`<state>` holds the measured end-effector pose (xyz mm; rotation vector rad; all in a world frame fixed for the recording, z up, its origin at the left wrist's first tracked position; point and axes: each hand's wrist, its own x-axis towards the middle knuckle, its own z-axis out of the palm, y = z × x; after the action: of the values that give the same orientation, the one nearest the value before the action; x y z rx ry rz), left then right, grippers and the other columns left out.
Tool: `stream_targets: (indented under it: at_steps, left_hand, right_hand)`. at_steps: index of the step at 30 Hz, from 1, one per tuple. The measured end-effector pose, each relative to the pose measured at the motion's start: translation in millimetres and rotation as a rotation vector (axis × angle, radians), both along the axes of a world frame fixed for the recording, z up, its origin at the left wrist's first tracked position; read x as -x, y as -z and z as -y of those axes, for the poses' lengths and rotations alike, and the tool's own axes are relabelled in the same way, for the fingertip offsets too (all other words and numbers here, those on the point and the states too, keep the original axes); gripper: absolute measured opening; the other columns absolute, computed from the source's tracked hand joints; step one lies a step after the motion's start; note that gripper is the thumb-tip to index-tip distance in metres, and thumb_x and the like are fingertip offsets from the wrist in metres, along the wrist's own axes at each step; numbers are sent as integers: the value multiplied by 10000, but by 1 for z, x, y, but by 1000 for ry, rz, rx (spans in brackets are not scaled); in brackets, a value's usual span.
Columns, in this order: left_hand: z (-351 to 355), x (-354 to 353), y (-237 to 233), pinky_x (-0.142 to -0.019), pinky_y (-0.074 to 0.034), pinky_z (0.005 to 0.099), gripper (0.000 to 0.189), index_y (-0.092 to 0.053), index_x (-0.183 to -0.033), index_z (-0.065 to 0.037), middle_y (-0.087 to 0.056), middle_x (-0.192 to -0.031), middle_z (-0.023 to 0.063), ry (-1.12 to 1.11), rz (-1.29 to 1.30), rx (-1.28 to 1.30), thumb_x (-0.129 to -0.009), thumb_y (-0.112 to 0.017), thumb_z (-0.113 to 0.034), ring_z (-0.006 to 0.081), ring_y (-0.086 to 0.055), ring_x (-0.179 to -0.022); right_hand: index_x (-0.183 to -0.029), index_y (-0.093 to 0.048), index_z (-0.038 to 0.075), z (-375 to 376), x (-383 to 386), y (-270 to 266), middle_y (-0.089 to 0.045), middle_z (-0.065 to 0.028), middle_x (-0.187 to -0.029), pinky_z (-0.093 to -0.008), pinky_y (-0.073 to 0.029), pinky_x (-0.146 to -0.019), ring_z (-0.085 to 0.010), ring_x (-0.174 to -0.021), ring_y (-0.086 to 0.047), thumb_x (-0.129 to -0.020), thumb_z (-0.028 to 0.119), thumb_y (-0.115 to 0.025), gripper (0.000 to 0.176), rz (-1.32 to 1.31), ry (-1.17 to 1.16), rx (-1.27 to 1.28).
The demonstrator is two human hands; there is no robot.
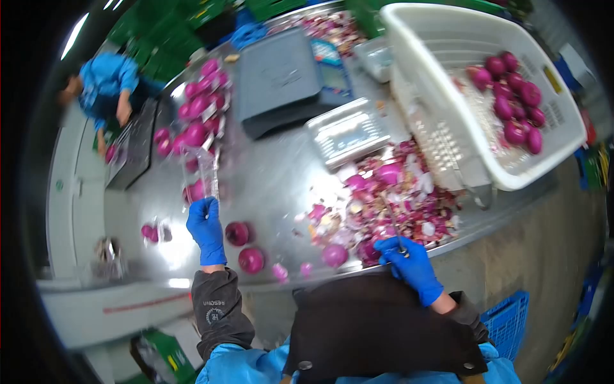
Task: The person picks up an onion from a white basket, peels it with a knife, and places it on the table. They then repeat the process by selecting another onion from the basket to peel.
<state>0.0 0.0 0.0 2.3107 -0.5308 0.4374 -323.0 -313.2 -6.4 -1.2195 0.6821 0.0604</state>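
Note:
My left hand [206, 230], in a blue glove, is closed on the near end of a clear plastic tray [210, 168] with a red onion [194, 191] in it. Beside that wrist, two peeled red onions [251, 260] lie on the metal table. My right hand [412, 267], also gloved in blue, is closed around a slim metal-bladed tool [393, 217] that points away over a heap of onion skins [409, 192]; its exact kind is blurred. Next to the right fingers sits another onion [334, 255] at the heap's near edge.
A white crate [441, 96] with red onions [511, 105] stands at the right. Behind the heap are an empty clear tray [348, 131] and a grey scale [278, 73]. Packed onions [201, 105] line the far left side. A person in blue [109, 80] works beyond.

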Motion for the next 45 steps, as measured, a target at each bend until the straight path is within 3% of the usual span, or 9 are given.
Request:
stream_targets:
  at_steps: [3,7,9,12,16,22,29,35,45]
  left_hand:
    - [-95,-6,33,-661,-492,390,136,-678,-867,-48,-665,-818,138,-453,-77,-341,-817,-669,-174,276,-642,-709]
    - [-177,3,88,-683,-490,441,176,-678,-838,-37,-660,-798,151,-471,-197,-700,-813,-656,-210,345,-629,-705]
    - [-221,-13,137,-755,-493,435,194,-675,-910,-20,-665,-865,165,-368,-381,-705,-793,-682,-176,344,-634,-795]
    - [-195,-20,140,-1036,-375,414,769,-403,-1332,54,-468,-1306,215,-408,-398,-144,-669,-778,-54,339,-468,-1207]
    - [-91,-63,62,-1081,-327,404,734,-398,-1375,2,-460,-1368,172,-136,97,-319,-720,-726,-32,325,-449,-1256]
    - [212,-11,-93,-1095,-302,370,597,-438,-1362,1,-460,-1399,147,498,-86,115,-791,-611,32,251,-436,-1288]
    - [461,101,-188,-1007,-395,379,566,-539,-1238,0,-572,-1222,142,1309,-63,-184,-706,-726,-51,289,-549,-1148]
    - [636,181,-116,-922,-450,435,603,-508,-1246,-36,-556,-1158,193,1711,148,-450,-720,-754,-199,369,-537,-1079]
    - [811,279,25,-816,-504,451,647,-505,-1130,14,-591,-1047,222,1548,217,-697,-633,-768,-306,378,-585,-974]
  right_hand:
    - [-1073,-677,69,-12,-23,16,-688,-10,-877,-194,-407,-499,-38,-643,-573,-907,116,-627,180,65,-21,5]
    - [-1102,-661,53,-29,-25,12,-682,-44,-975,-218,-472,-573,-69,-742,-609,-918,130,-624,203,-2,-143,154]
    - [-1122,-660,70,-30,-25,27,-679,-43,-1022,-254,-523,-716,-97,-860,-625,-906,137,-642,227,196,-191,304]
    - [-1094,-658,64,-27,-20,20,-693,-90,-949,-306,-522,-751,-145,-845,-654,-892,227,-659,260,136,-137,295]
    - [-1143,-622,90,-22,-10,32,-670,-128,-922,-353,-522,-740,-258,-818,-663,-901,301,-625,322,165,-155,465]
    - [-1209,-586,149,22,7,12,-664,-136,-943,-393,-525,-721,-302,-823,-654,-890,320,-608,363,60,-331,591]
    - [-1196,-598,130,61,50,65,-666,-129,-870,-415,-511,-623,-316,-713,-643,-911,312,-595,338,183,-200,909]
    - [-1183,-615,115,117,77,55,-667,-131,-873,-414,-515,-607,-316,-721,-649,-914,365,-570,370,150,-182,664]
    - [-1188,-624,186,140,110,57,-675,-83,-813,-396,-511,-538,-291,-624,-642,-917,365,-563,331,-54,-107,596]
